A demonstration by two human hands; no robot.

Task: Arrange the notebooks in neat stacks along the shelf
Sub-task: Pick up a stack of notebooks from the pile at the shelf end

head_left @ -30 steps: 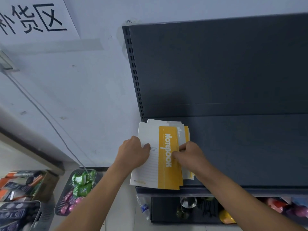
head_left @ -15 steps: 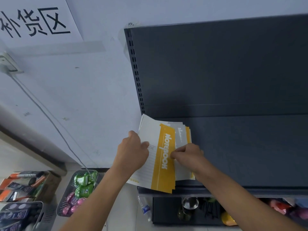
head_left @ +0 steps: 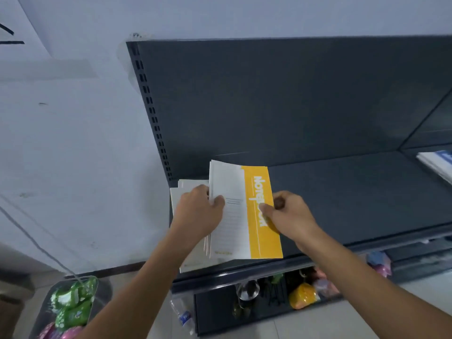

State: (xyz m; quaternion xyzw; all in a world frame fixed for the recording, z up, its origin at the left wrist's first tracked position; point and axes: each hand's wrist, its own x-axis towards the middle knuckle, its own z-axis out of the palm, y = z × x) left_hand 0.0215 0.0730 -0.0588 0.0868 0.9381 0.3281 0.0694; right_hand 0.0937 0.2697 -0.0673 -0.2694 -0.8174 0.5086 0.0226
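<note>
Here, head view: we look down on a dark grey metal shelf [head_left: 354, 196] standing against a pale wall.
Notebook bundle: we see a bundle of thin white paper notebooks with a yellow band [head_left: 238, 216] at the shelf's left end. The word Notebook runs along the band. Its near edge reaches the shelf's front lip. We cannot tell whether it rests on the shelf or is lifted.
Left hand: our left hand [head_left: 198, 216] grips the bundle's left edge, with the thumb on the top cover and the fingers curled underneath.
Right hand: our right hand [head_left: 291, 216] pinches the bundle's right edge at the yellow band, fingers curled.
Lower stack: a second stack of white notebooks [head_left: 195, 260] lies beneath and to the left. The bundle and our left hand partly cover it, and its near corner overhangs the front lip.
Far stack: a flat blue-and-white stack [head_left: 437, 162] lies at the shelf's right end, well apart from our hands.
Below: a yellow packet [head_left: 303, 296] sits on the lower shelf and a clear plastic bottle [head_left: 182, 314] stands by its left corner. A dark mesh basket [head_left: 41, 319] on the floor holds green packets [head_left: 71, 304].
</note>
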